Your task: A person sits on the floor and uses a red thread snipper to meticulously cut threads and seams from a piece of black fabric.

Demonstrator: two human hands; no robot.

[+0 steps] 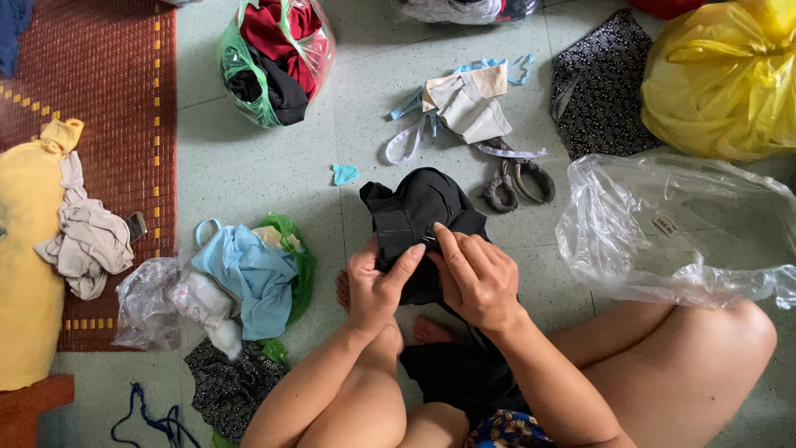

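- Black garment (412, 217) sits in the middle of the floor (249, 166), just in front of the person's feet, raised a little by both hands.
- Left hand (375, 282) is closed on its near edge, thumb on top.
- Right hand (474, 278) pinches a seam with what looks like a thin needle.
- Keeping the cloth tight between both hands should help.
- Scissors (518, 181) lie far right of it.
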